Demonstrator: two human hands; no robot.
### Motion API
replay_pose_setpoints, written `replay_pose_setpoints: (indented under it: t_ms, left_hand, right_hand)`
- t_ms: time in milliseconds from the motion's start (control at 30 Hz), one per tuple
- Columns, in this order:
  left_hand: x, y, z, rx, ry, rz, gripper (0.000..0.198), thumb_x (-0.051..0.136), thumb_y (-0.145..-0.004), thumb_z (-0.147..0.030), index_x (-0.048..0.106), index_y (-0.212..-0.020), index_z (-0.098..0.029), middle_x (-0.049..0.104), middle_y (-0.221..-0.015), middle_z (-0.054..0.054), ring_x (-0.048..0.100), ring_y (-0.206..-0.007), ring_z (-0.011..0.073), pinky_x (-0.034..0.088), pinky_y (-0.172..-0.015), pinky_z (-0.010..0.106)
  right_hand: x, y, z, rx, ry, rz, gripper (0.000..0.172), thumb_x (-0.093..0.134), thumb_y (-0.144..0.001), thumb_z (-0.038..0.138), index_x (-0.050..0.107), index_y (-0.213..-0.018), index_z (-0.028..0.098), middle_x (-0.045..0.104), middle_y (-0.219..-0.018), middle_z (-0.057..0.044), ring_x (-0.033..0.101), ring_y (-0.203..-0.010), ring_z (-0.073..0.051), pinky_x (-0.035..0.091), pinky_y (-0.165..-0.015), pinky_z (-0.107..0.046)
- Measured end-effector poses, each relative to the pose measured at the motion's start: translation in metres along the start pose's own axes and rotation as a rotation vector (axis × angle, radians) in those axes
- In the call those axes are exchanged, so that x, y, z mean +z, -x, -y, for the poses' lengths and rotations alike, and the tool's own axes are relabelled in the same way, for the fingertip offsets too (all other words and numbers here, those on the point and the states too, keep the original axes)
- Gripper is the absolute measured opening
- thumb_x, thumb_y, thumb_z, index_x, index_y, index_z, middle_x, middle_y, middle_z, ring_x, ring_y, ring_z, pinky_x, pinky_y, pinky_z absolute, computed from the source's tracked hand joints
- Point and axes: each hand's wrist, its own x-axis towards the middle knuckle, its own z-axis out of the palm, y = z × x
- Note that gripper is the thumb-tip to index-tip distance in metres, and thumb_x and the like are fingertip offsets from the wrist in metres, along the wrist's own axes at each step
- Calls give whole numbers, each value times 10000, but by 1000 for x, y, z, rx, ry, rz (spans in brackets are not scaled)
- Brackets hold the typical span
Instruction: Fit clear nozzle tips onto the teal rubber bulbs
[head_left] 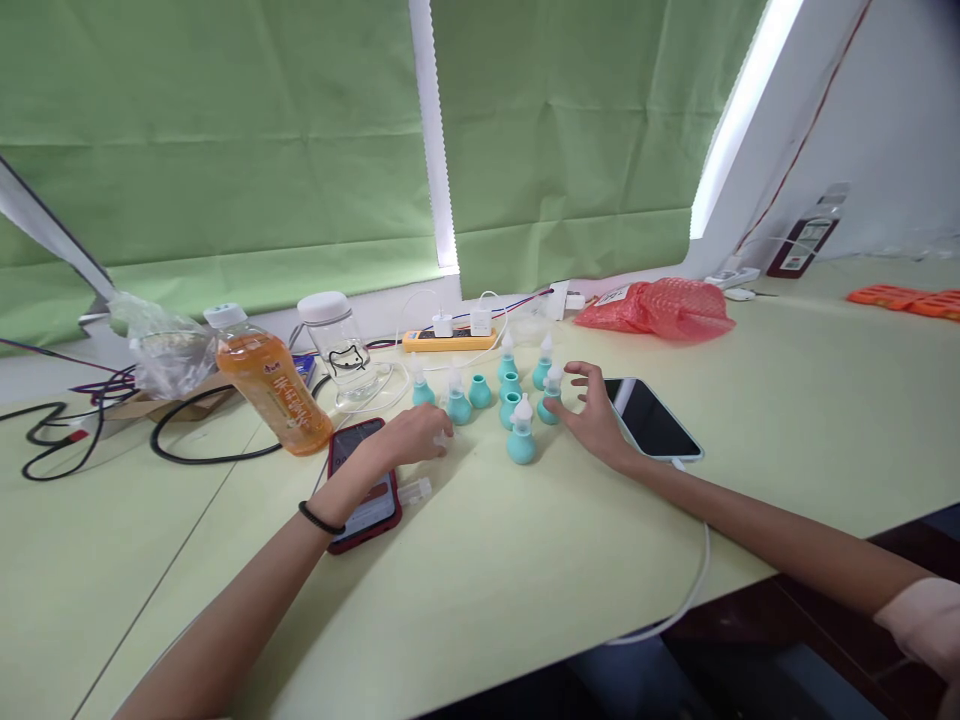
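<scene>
Several small teal bulb-shaped pieces, some with clear white tips, stand in a cluster (510, 395) on the pale green table (525, 560). My left hand (416, 437) rests beside them with fingers curled on a small clear tip at the table surface. Another clear tip (415, 491) lies loose near my left wrist. My right hand (592, 410) hovers at the cluster's right side with fingers spread, closest to a teal bulb (551, 400) and holding nothing. The nearest bulb (521, 432) stands between my two hands.
A red-cased phone (365, 500) lies under my left forearm; another phone (651, 418) with a white cable lies by my right hand. An orange drink bottle (274, 385), a clear jar (339, 345), a power strip (450, 338), black cables (67, 425) and a red bag (660, 308) stand behind.
</scene>
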Motion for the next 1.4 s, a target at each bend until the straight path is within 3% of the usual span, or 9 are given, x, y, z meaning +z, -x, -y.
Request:
replay_pose_setpoints:
  t_ms: [133,267,400,500,633,867,1100,1267,1400]
  left_hand:
    - [-7,1,-3,37,45,-3,300,525,-634,-161,589,-926,-183,597,-866,41,530,-829,172,401,-647,230]
    - [-36,13,-18,137,347,55,246,558,-662,-244,599,-896,-178,600,-786,21,549,-694,131,423,-599,220]
    - [-56,26,-51,192,844,-57,243,611,-647,-282,574,-842,-143,573,-824,30,542,-715,120,448,-638,238]
    - [-48,25,-77,204,1091,-103,218,652,-604,-235,530,-757,-138,544,-777,14,539,-721,117,450,-636,245]
    - [-23,18,-96,105,1191,-144,256,670,-583,-254,446,-650,-151,505,-677,-20,549,-697,115,448,-627,246]
    - [-24,12,-76,151,972,-31,255,639,-617,-329,492,-723,-150,538,-654,-15,543,-628,98,435,-589,221]
    - [-17,3,-23,-80,3,-152,234,454,-765,-288,592,-893,-149,600,-722,69,555,-705,191,402,-611,285]
    - [11,-8,-20,-37,-26,-98,168,468,-740,-186,630,-756,-141,618,-754,92,559,-769,214,400,-630,281]
    - [3,-7,-27,-9,-3,-85,191,452,-742,-148,635,-696,-122,630,-740,97,567,-736,195,405,-632,271]
  right_hand:
    - [-2,4,7,-170,-100,-149,437,572,-657,269,329,-1019,242,394,-1074,-62,423,-969,-205,388,-788,-402]
    - [-7,18,22,-563,-227,-252,380,585,-646,213,349,-941,255,410,-929,-43,462,-886,-197,427,-714,-377]
    - [-9,42,38,-835,-181,40,565,674,-572,223,341,-1027,261,463,-885,-40,494,-777,-189,447,-645,-365]
    - [-8,52,42,-786,-189,246,632,660,-606,269,289,-1117,242,516,-858,-43,502,-691,-162,457,-587,-323]
    - [-7,53,40,-665,-147,320,439,589,-689,271,350,-1055,243,564,-795,-24,509,-600,-129,448,-542,-266]
    - [-6,55,42,-630,-120,362,191,489,-754,197,440,-937,218,578,-697,-2,529,-544,-108,435,-519,-228]
    - [-2,58,39,-698,-95,464,206,526,-726,198,477,-926,192,525,-604,12,492,-513,-101,413,-495,-218]
    - [-3,58,38,-710,-69,473,181,525,-724,226,489,-898,189,506,-580,16,458,-486,-97,394,-478,-219]
    - [-2,58,39,-670,-74,480,179,517,-727,243,499,-896,185,503,-567,17,460,-483,-99,400,-482,-222]
